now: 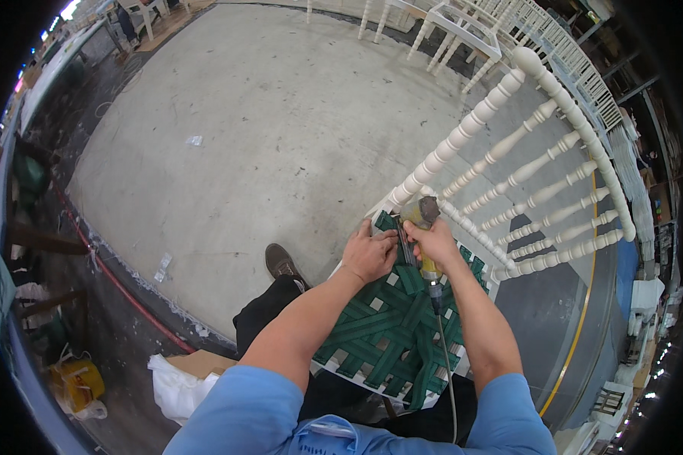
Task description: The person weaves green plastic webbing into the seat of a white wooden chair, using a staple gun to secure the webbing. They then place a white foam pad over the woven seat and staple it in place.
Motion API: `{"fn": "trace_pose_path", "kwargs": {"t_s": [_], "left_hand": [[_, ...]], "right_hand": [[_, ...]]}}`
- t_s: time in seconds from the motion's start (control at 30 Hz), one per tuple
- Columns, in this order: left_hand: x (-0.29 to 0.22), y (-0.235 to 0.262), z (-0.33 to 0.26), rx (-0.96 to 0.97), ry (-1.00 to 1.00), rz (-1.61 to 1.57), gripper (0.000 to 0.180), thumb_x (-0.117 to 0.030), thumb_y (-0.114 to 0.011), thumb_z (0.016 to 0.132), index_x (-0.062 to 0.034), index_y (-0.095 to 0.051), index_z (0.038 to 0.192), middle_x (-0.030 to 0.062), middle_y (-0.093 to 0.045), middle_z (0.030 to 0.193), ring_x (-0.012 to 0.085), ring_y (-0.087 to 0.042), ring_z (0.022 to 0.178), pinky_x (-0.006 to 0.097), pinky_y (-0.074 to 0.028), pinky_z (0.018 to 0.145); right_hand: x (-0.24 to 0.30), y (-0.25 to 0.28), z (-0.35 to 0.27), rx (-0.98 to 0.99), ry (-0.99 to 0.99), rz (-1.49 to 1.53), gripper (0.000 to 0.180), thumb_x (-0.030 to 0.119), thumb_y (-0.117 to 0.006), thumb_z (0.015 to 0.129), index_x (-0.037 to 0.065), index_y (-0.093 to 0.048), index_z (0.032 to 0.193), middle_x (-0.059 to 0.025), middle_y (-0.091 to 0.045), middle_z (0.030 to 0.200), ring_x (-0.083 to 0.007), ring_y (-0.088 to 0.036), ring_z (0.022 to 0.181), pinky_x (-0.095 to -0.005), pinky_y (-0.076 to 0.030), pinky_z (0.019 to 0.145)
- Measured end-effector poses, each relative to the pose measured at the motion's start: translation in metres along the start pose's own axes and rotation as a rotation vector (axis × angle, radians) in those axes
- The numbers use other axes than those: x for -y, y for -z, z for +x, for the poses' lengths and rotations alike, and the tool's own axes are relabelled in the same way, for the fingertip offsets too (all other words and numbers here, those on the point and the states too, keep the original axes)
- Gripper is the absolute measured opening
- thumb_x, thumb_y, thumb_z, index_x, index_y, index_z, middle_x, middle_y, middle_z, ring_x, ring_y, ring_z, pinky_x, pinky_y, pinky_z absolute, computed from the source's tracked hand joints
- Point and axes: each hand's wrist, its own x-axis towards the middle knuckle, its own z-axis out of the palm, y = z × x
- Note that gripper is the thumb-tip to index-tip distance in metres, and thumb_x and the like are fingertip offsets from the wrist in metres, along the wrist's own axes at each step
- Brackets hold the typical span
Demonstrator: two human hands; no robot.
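A white chair with turned spindles in its back [508,174] stands tilted before me. Its seat is woven from dark green webbing straps [391,318]. In my right hand [436,246] is a yellow staple gun [430,269], its nose down at the seat's edge near the back post; a hose [444,341] runs from its lower end. My left hand [368,254] is closed over a green strap at the seat's left rear edge, close beside the tool. A short strap end [387,221] sticks out past the fingers. My palm hides the strap's other part.
More white chair frames [463,34] stand at the back right. A white plastic bag [180,387] and a cardboard box lie by my left elbow. A red hose [133,292] runs along the floor at left, past a yellow container [76,383]. My shoe [282,262] rests on the concrete.
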Motion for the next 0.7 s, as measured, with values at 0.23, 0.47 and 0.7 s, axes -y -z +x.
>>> {"fn": "trace_pose_path", "kwargs": {"t_s": [0.23, 0.47, 0.7], "left_hand": [[0.002, -0.002, 0.000, -0.052, -0.041, -0.005, 0.028, -0.028, -0.065, 0.095, -0.0139, -0.082, 0.112, -0.0074, -0.076, 0.127, 0.0423, -0.060, 0.127, 0.046, -0.051, 0.111], [0.007, -0.009, 0.002, -0.029, -0.049, 0.004, 0.026, -0.029, -0.067, 0.093, -0.0155, -0.082, 0.109, -0.0083, -0.077, 0.124, 0.0407, -0.058, 0.125, 0.047, -0.057, 0.095], [0.006, -0.010, 0.002, -0.125, -0.060, -0.024, 0.023, -0.023, -0.066, 0.093, -0.0111, -0.081, 0.105, -0.0044, -0.078, 0.123, 0.0353, -0.065, 0.114, 0.043, -0.050, 0.110]], "right_hand": [[-0.001, 0.002, -0.003, 0.028, 0.003, -0.074, 0.032, 0.026, -0.078, 0.098, -0.002, -0.066, 0.107, -0.0052, -0.069, 0.081, -0.0127, -0.060, 0.051, -0.0298, -0.047, 0.044], [-0.002, 0.007, -0.003, -0.024, -0.011, -0.047, 0.033, 0.026, -0.079, 0.097, -0.004, -0.068, 0.106, -0.0060, -0.070, 0.081, -0.0127, -0.061, 0.052, -0.0304, -0.048, 0.045], [-0.010, 0.014, 0.003, -0.033, 0.027, -0.111, 0.037, 0.029, -0.079, 0.097, -0.004, -0.068, 0.110, -0.0072, -0.071, 0.083, -0.0132, -0.062, 0.052, -0.0300, -0.050, 0.046]]}}
